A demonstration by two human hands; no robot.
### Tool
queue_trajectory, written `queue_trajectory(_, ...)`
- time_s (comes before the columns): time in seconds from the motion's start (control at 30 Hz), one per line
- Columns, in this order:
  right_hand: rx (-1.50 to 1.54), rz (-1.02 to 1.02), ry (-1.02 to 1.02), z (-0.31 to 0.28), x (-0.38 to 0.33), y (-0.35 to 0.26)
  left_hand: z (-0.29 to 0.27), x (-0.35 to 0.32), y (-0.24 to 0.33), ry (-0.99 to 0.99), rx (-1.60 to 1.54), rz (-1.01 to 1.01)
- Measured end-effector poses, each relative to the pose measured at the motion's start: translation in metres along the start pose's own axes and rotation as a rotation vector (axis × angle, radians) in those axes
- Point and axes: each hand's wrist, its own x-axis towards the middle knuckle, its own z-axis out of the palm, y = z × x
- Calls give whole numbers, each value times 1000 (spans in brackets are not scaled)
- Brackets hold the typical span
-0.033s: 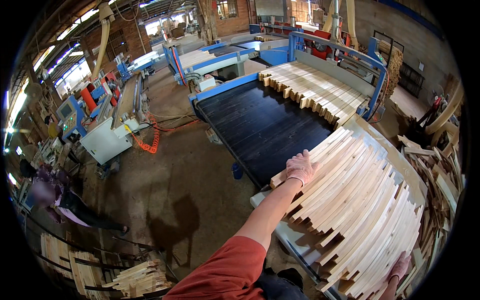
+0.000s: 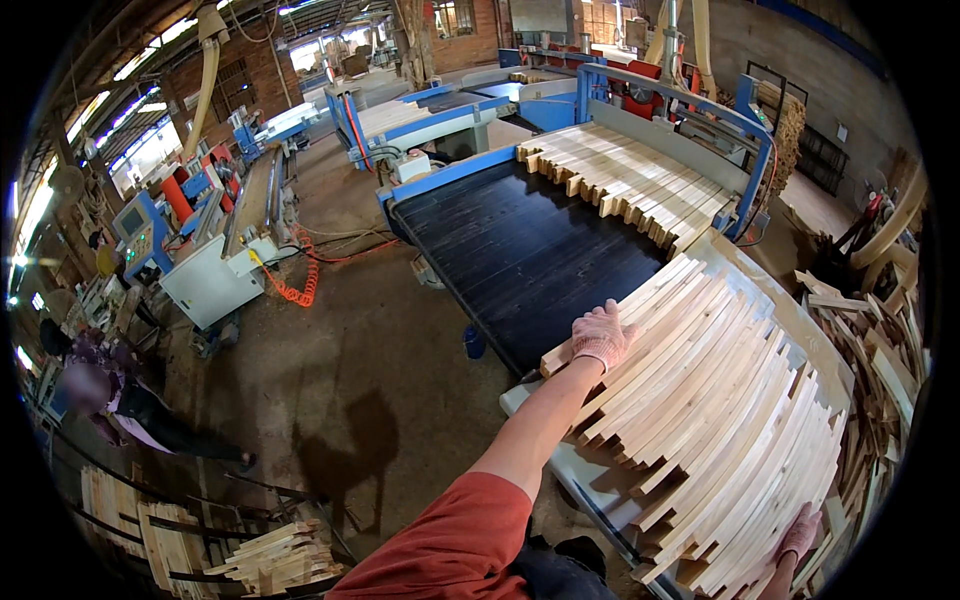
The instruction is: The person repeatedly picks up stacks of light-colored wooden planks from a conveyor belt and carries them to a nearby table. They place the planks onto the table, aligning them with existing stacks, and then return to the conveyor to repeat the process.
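A long row of pale wooden strips (image 2: 715,385) lies side by side on a pale metal table (image 2: 590,480), with uneven ends. My left hand (image 2: 603,335), in a pinkish knit glove, is closed over the strips at the row's left side, beside the black conveyor belt (image 2: 530,245). At the lower right, my right hand (image 2: 800,530), gloved the same way, grips the row's outermost strips from the right. Some of its fingers are hard to make out. Farther along the belt, another row of wooden strips (image 2: 640,180) sits under a blue machine frame (image 2: 680,90).
Scrap wood (image 2: 880,360) is heaped to the right of the table. On the left stand a machine with a control panel (image 2: 145,235) and an orange coiled hose (image 2: 300,285). Another person (image 2: 125,395) is at the far left, near stacked strips (image 2: 275,560) on racks.
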Motion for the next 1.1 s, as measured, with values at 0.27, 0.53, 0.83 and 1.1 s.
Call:
queue_trajectory(0.27, -61, 30, 10, 2, 12, 2, -5, -2, 0, -11, 29, -4)
queue_trajectory(0.53, -95, 51, 22, -3, -3, -11, -3, -2, 2, -1, 15, 4)
queue_trajectory(0.83, -27, 89, -6, -4, -14, -23, 0, 1, 1, 8, 3, 3)
queue_trajectory(1.1, -55, 28, 22, -4, -13, -18, -4, -1, 2, -14, 9, 4)
